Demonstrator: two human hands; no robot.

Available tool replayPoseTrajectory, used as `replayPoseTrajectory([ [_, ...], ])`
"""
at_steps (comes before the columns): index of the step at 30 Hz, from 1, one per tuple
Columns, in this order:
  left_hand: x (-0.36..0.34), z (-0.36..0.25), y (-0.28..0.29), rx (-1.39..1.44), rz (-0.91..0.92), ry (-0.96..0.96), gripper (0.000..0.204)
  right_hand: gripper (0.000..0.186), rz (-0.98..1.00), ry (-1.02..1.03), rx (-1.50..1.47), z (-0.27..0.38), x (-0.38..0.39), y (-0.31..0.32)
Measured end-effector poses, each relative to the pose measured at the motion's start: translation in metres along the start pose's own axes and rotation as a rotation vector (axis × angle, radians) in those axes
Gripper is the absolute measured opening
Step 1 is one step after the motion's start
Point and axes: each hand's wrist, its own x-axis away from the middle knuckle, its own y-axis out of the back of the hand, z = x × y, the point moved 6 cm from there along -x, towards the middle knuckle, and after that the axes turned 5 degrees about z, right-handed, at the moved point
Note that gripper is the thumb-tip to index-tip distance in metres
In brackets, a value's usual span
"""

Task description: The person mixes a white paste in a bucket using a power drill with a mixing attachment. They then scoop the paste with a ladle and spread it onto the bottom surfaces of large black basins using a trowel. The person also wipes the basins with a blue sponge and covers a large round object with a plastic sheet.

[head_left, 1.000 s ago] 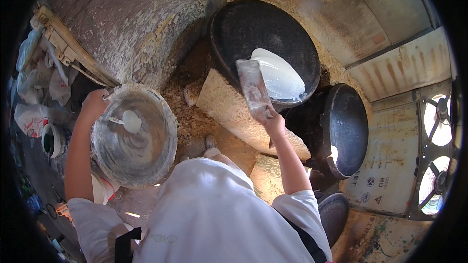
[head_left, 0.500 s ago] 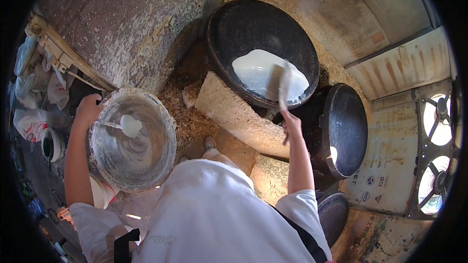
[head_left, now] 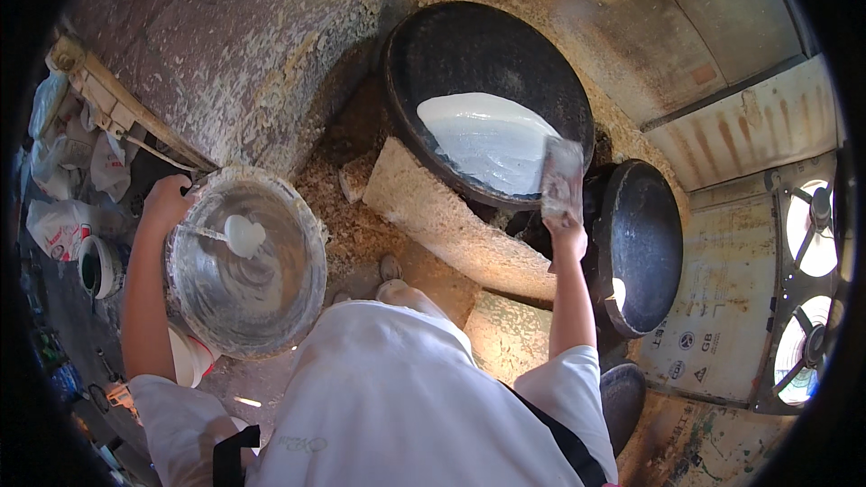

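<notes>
My left hand (head_left: pixel 166 204) is closed at the upper left rim of a large batter-smeared tub (head_left: pixel 307 298). Inside that tub lies a ladle (head_left: pixel 244 235) with white batter in its bowl; its handle runs toward my left forearm. My right hand (head_left: pixel 566 236) grips a flat, wide-bladed scraper (head_left: pixel 563 176), whose blade stands at the right front edge of a big round black griddle (head_left: pixel 478 41). White batter (head_left: pixel 487 137) forms a wide, uneven patch over the griddle's front half, reaching the blade. The fingers of both hands are only partly visible.
A second black griddle (head_left: pixel 646 248) stands right of the first, and a third dark round one (head_left: pixel 622 401) is nearer me. A crusted board (head_left: pixel 442 212) leans before the main griddle. Plastic bags (head_left: pixel 59 225) and a white bucket (head_left: pixel 185 353) sit left; two fans (head_left: pixel 812 225) are at right.
My right hand has moved the scraper right, from the batter's middle to the griddle's right front edge, and the blade has turned. The batter patch reaches farther left. My left hand stays put.
</notes>
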Motion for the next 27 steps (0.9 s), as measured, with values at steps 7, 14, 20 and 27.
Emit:
replayPoseTrajectory([
  [7,-0.001,0.001,0.000,0.061,-0.051,0.004,0.033,0.044,0.649,-0.356,-0.992,0.039,0.005,-0.063],
  [14,-0.002,-0.028,0.001,-0.052,-0.049,-0.082,0.031,0.057,0.507,0.309,-0.057,0.151,0.044,-0.045],
  [20,-0.004,-0.018,0.002,-0.079,-0.082,-0.072,0.031,0.027,0.370,0.181,0.401,0.092,0.002,-0.016],
  [27,0.002,0.011,0.002,0.011,-0.038,0.001,0.032,0.050,0.516,-0.673,-0.940,-0.037,-0.035,-0.038],
])
